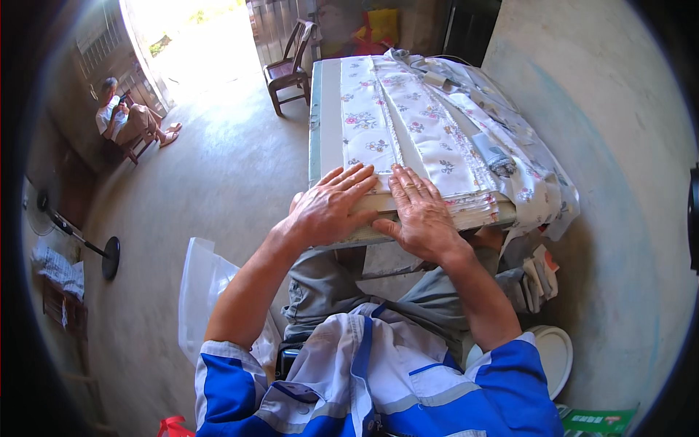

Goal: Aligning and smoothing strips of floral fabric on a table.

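Both of my hands lie flat near the front edge of a table (329, 120). Under the fingers of my left hand (334, 207) is the near end of a white floral fabric strip (360, 117). My right hand (418, 213) rests just beside it, fingertips at the strip's frayed right edge. A stack of similar floral fabric strips (448, 164) with frayed edges lies to the right of my right hand. Farther right are a folded grey-blue cloth (491, 154) and loose floral fabric (538, 191) hanging over the table's side.
A wooden chair (288, 68) stands beyond the table's left corner. A seated person (125, 114) is by the doorway. A standing fan (82, 237) is at left, a clear plastic bag (199, 295) by my left arm. Folded cloths (532, 281) and a white round lid or tub (551, 355) are at right.
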The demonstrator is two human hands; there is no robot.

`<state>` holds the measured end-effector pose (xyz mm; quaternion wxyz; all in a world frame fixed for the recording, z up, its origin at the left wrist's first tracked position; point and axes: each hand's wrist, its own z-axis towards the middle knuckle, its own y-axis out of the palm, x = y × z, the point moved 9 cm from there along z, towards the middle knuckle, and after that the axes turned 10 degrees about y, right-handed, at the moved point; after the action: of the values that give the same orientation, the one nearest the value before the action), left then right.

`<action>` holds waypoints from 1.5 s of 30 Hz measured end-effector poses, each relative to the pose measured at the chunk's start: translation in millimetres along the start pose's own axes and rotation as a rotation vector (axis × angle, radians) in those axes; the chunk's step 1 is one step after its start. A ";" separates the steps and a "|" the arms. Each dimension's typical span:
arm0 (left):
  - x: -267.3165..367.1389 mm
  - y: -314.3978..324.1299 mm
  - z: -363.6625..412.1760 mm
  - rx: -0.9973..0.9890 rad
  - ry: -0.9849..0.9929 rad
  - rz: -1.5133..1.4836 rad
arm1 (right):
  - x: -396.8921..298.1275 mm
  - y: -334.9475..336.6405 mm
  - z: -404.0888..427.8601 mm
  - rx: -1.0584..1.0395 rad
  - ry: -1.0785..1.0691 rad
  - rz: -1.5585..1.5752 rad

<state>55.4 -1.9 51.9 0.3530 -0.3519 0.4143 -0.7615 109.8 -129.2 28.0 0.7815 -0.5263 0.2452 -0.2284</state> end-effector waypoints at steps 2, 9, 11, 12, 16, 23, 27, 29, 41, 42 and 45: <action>2.2 -2.3 -2.8 0.025 -0.016 0.080 | -3.4 -3.0 -1.5 0.059 -0.019 0.002; 10.8 -2.7 -13.5 0.104 -0.016 0.011 | -9.5 -16.7 -18.0 0.180 -0.070 0.038; 14.1 -6.7 -18.2 0.180 -0.036 -0.007 | -9.5 -25.1 -25.0 0.192 -0.104 0.128; 15.3 -6.0 -17.9 0.176 -0.040 -0.010 | -8.0 -28.9 -25.6 0.187 -0.103 0.131; 19.6 -8.9 -16.9 0.216 -0.020 0.030 | 1.3 -38.4 -21.0 0.185 -0.107 0.270; 21.9 -12.6 -20.6 0.250 -0.029 0.030 | 1.6 -40.0 -17.8 0.241 -0.131 0.222; 22.8 -18.3 -19.8 0.234 -0.049 0.036 | 4.0 -40.8 -19.9 0.277 -0.151 0.230; 20.1 -17.9 -20.4 0.228 -0.048 0.029 | 4.2 -44.5 -19.9 0.317 -0.154 0.241; -3.2 -29.5 -14.4 0.296 -0.053 -0.060 | 14.0 -46.9 -3.8 0.291 -0.054 0.375; -5.1 -30.2 -13.9 0.298 -0.053 -0.060 | 13.6 -46.4 -3.4 0.290 -0.056 0.374; -7.7 -29.0 -11.8 0.268 -0.043 -0.072 | 12.9 -47.0 -3.4 0.298 -0.059 0.391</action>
<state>42.3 20.8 70.7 0.3780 -0.3325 0.2883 -0.8145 113.0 -155.6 68.9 0.8867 -0.3540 0.2832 -0.0910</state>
